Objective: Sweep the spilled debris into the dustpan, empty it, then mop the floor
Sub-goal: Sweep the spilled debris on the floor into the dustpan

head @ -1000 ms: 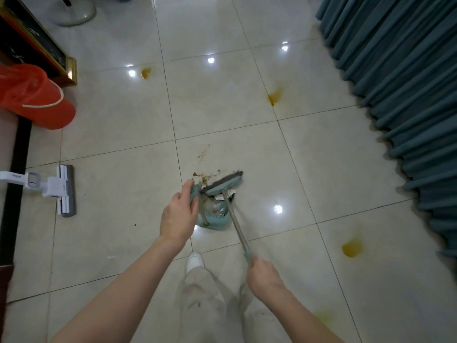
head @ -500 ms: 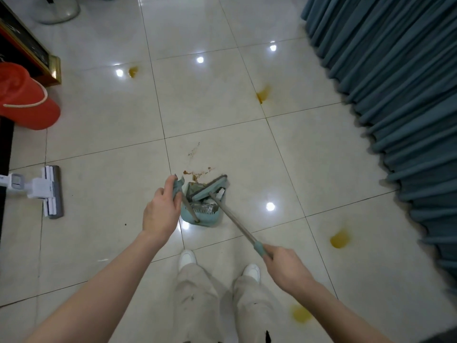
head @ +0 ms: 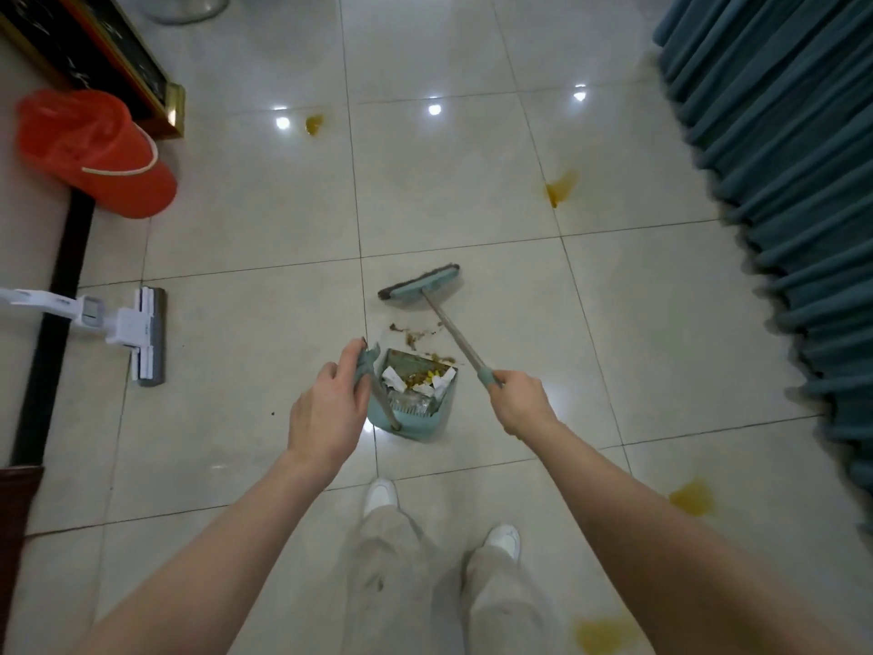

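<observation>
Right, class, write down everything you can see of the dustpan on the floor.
The dustpan is pale teal, plastic by its look: a deep pan with a thin grey stem rising to a teal grip, which the left hand holds. It rests on the tiled floor, mouth facing away from the person. Inside lie white scraps and yellow and brown crumbs; more brown debris lies just before its mouth. The broom, in the right hand, has its head beyond that debris.

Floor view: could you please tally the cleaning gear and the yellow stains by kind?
Broom: 1
Dustpan: 1
Mop: 1
Red bin: 1
Yellow stains: 4
Total: 8
</observation>
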The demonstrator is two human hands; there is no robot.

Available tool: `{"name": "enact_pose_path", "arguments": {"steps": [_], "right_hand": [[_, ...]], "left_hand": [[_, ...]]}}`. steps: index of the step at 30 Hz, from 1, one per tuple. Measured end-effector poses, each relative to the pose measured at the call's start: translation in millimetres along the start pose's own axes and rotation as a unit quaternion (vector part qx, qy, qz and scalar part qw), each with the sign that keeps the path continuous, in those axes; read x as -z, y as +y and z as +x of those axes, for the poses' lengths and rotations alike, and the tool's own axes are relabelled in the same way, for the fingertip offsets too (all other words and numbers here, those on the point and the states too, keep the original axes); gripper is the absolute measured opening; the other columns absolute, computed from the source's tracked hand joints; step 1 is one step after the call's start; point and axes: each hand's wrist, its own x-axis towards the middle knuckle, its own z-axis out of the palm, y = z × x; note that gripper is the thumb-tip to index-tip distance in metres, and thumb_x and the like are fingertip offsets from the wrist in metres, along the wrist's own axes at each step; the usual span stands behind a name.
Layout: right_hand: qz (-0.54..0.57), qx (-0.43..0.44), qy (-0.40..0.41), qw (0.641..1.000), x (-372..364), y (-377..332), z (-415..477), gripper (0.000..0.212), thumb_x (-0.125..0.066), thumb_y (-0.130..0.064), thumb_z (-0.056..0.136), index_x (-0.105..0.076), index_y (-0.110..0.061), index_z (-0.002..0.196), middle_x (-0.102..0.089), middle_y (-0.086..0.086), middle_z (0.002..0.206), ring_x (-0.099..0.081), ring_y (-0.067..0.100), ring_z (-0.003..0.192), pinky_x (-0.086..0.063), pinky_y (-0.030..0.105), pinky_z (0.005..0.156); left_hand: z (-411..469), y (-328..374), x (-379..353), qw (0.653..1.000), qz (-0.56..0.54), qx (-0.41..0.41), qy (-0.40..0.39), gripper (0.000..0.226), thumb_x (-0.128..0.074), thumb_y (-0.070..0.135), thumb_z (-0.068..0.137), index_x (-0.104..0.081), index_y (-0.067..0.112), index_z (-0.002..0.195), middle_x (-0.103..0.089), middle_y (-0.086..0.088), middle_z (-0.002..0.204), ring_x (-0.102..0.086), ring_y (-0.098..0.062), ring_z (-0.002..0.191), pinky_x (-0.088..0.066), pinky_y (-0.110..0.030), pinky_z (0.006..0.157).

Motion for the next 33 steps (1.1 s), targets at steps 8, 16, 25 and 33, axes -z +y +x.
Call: {"name": "enact_pose_path", "arguments": {"steps": [8, 16, 25, 33], "right_hand": [[-0.071, -0.013, -0.020, 0.997, -40.3, -39.6, 57.8, 0.034, -0.038, -0.017, 0.099, -0.058, -0.010, 0.125, -0.062, 0.018, 0.113, -0.062, 0.036, 0.100, -0.055, 0.039, 0.083], [-0.150, -0.017, -0.076, 0.986, -62.9, 22.0, -16.2, 0.040, -0.028, -0.014, 0.098, -0.044, -0.023, 0.133, -0.063, 0.012, 0.107, -0.062, 0.031, 0.096, -0.050, 0.038, 0.077], [-0.167, -0.032, -0.093, 0.981, -55.4, 87.3, -85.4, 0.040, -0.026, -0.027, 0.101, -0.040, -0.034, 0.138, -0.065, 0.012, 0.101, -0.064, 0.030, 0.092, -0.051, 0.038, 0.078], [-0.116, 0.032, -0.016, 0.993, -20.2, 48.0, -61.2, 0.031, -0.032, -0.029, 0.103, -0.058, -0.018, 0.116, -0.064, 0.015, 0.092, -0.060, 0.036, 0.085, -0.048, 0.037, 0.071]], "left_hand": [[-2.9, -2.6, -16.1, 0.999, -0.011, -0.034, 0.024, 0.045, -0.056, 0.025, 0.093, -0.042, 0.023, 0.136, -0.062, -0.011, 0.089, -0.061, -0.039, 0.062, -0.048, -0.040, 0.051], [-0.6, 1.8, -15.1, 0.999, -0.009, -0.036, 0.020, 0.044, -0.050, 0.028, 0.095, -0.038, 0.025, 0.137, -0.062, -0.011, 0.090, -0.061, -0.038, 0.064, -0.050, -0.041, 0.051], [-2.8, 10.2, -14.0, 1.000, 0.001, -0.024, 0.014, 0.047, -0.048, 0.028, 0.096, -0.039, 0.022, 0.141, -0.060, -0.016, 0.094, -0.059, -0.042, 0.067, -0.050, -0.045, 0.057], [-5.1, 7.6, -18.0, 0.999, 0.015, -0.021, 0.018, 0.045, -0.044, 0.030, 0.097, -0.036, 0.024, 0.141, -0.060, -0.015, 0.096, -0.058, -0.042, 0.069, -0.044, -0.040, 0.059]]}}
